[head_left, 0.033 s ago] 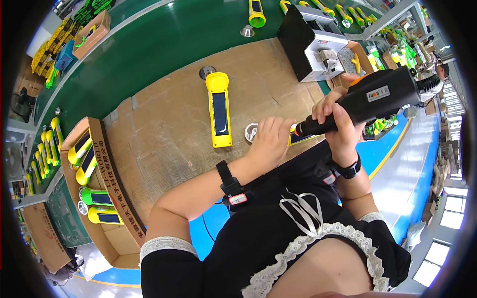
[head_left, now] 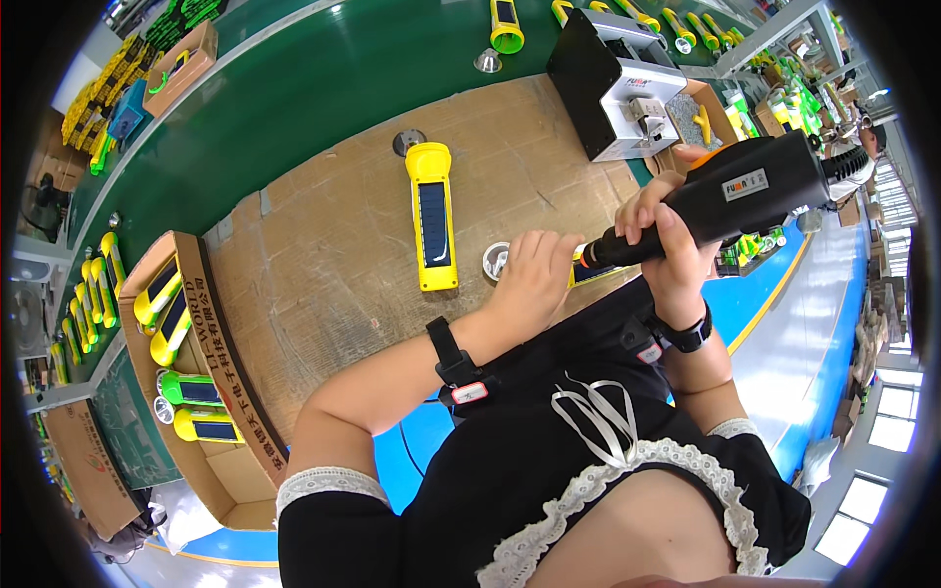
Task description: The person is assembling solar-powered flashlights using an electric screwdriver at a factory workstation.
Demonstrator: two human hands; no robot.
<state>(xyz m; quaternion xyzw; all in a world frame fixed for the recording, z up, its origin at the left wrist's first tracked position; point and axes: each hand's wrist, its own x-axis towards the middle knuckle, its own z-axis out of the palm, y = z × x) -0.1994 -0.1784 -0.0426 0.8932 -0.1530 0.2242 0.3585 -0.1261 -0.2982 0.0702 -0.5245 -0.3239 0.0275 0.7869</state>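
Observation:
My right hand is wrapped round a black electric screwdriver, whose tip points left and down. That tip meets a yellow flashlight with a dark solar panel at the table's near edge. Over the flashlight's head end my left hand is closed, hiding much of it. Beside my left fingers lies a round silver-and-white part. Farther left, a second yellow flashlight lies panel up on the cardboard sheet, with a grey metal disc by its head.
A black and silver box-shaped machine stands at the back right, next to a small carton of grey bits. On the left, an open cardboard box holds several flashlights. Another flashlight and a reflector cup are at the back.

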